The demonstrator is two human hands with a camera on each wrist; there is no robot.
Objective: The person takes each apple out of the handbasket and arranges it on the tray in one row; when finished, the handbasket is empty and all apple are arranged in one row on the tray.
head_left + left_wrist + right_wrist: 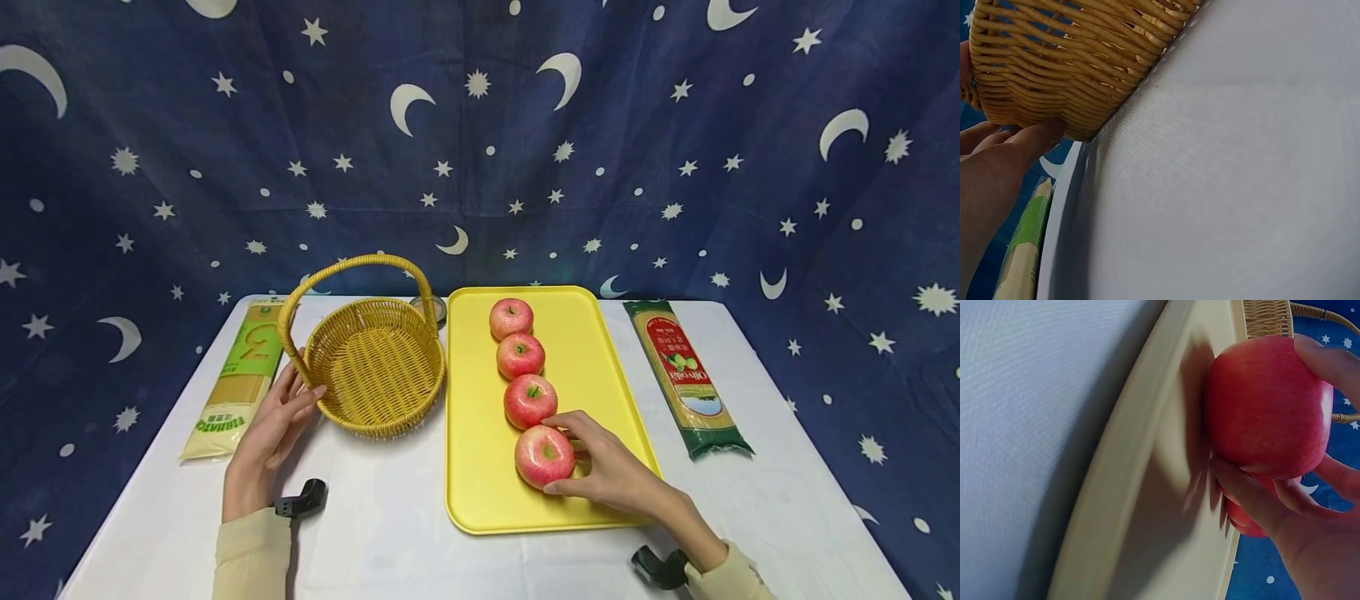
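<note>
Several red apples lie in a row on a yellow tray [600, 375], from its far edge toward its near edge. My right hand [611, 462] grips the nearest apple [543, 457], thumb on its near side and fingers round its right and far side. The right wrist view shows this apple [1266, 406] close up, between thumb and fingers, beside the tray surface. My left hand [276, 425] holds the left side of a round wicker basket [375, 375], thumb near its rim. The left wrist view shows fingers [1035, 140] against the woven wall; some are hidden. No contents show inside the basket.
At the left lies a green and yellow pasta packet [240, 375]. Right of the tray lies a red and green packet [686, 375]. A small round object [438, 310] is partly hidden behind the basket. A starry blue cloth [480, 167] hangs behind the white table [375, 533].
</note>
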